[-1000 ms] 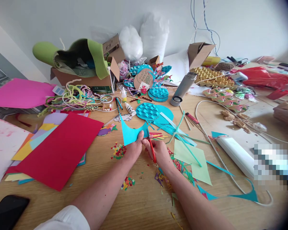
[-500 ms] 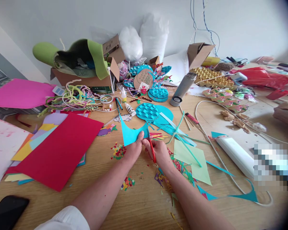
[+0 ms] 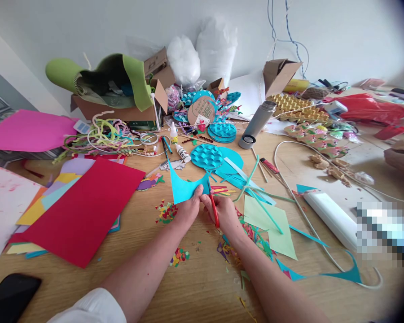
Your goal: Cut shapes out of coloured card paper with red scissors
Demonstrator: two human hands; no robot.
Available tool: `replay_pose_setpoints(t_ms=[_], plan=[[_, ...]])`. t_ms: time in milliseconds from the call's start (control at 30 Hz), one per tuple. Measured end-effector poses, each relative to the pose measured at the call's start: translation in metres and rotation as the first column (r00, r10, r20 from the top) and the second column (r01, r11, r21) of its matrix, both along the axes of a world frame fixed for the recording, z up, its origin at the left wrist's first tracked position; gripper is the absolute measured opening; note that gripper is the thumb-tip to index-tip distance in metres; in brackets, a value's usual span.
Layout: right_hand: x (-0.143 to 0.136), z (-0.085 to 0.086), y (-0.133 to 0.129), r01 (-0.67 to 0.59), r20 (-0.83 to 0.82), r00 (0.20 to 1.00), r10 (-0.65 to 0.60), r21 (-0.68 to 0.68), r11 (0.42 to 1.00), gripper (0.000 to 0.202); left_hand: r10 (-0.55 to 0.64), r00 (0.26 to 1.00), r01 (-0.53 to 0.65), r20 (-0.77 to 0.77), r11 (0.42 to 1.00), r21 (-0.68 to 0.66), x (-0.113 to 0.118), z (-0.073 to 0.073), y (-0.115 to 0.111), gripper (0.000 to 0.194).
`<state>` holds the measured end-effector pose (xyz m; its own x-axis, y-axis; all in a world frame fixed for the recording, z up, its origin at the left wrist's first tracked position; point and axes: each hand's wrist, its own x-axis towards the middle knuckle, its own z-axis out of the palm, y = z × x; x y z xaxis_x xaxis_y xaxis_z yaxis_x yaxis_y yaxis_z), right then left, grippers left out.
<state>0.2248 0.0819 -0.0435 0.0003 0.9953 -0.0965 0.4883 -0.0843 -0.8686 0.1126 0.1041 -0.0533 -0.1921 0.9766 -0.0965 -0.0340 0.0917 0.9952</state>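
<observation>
A piece of blue paper [image 3: 183, 188] with a curved upper edge is pinched in my left hand [image 3: 190, 207], thumb on top. My right hand [image 3: 224, 214] is closed on red-handled scissors [image 3: 215, 210], whose blades lie at the paper's right edge. Both hands are close together above the middle of the wooden table. Small cut paper bits [image 3: 166, 211] lie beside my left hand, and more colourful scraps [image 3: 252, 233] are by my right forearm. Beyond the hands sits a blue scalloped paper disc [image 3: 207, 157].
Red paper [image 3: 87, 211] covers other sheets on the left, with a black phone [image 3: 11, 296] nearer me. A metal flask [image 3: 257, 124] lies tilted behind. Pale green paper [image 3: 272, 224] and a white power strip [image 3: 330, 220] are on the right. Another person's hand [image 3: 400, 154] shows at far right.
The scissors and the blue paper have shifted very slightly. Both hands keep their hold, and the table items look the same.
</observation>
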Motion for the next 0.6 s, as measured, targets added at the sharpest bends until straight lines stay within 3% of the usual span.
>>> replay_pose_setpoints(t_ms=[433, 600], plan=[[0.0006, 0.0011, -0.0016, 0.000, -0.039, 0.999, 0.000, -0.001, 1.000, 0.063, -0.031, 1.000, 0.031, -0.002, 0.999, 0.043, -0.0001, 0.0002, -0.0005, 0.026], [0.0005, 0.0039, -0.0005, 0.022, 0.002, 1.000, -0.022, -0.015, 1.000, 0.062, -0.023, 0.999, 0.023, -0.022, 1.000, -0.008, -0.0001, 0.0016, -0.0025, 0.022]])
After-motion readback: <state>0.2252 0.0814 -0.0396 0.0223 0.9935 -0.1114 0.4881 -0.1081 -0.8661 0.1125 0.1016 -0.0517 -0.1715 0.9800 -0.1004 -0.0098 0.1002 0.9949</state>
